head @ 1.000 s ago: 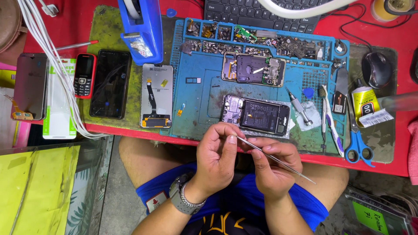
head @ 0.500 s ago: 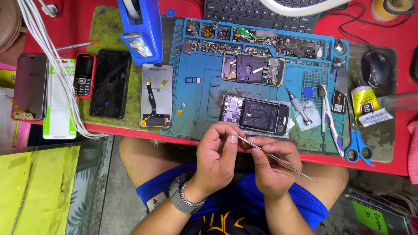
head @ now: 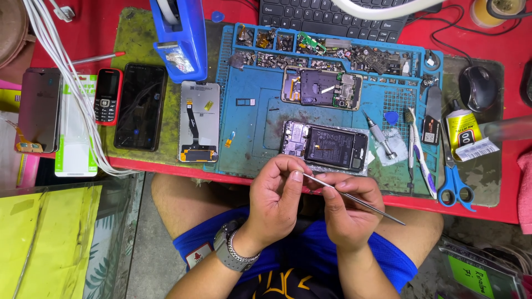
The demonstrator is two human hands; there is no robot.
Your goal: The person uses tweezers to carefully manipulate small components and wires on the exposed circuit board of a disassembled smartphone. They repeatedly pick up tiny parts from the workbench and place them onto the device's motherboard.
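Head view. A red workbench (head: 499, 182) carries a blue repair mat (head: 252, 127) with parts trays along its far edge; a black keyboard (head: 327, 16) lies beyond it and a computer mouse (head: 477, 88) to the right. On the mat lie an opened smartphone (head: 324, 147), battery exposed, and behind it a second opened phone chassis (head: 321, 88). To the left sit a detached display panel (head: 198, 122), a black smartphone (head: 140, 105) and a small red keypad phone (head: 107, 95). Blue-handled scissors (head: 453, 180), a toothbrush (head: 418, 155) and a glue tube (head: 463, 130) lie right of the mat.

Both hands are held over the lap, just off the bench's near edge. The right hand (head: 346, 213) is closed around slim metal tweezers (head: 354, 199), whose long axis runs from lower right to upper left. The left hand (head: 274, 202) is curled, its fingertips pinched at the tweezers' tip; anything held there is too small to make out. The opened smartphone lies directly beyond the hands, close by, with open room between them.
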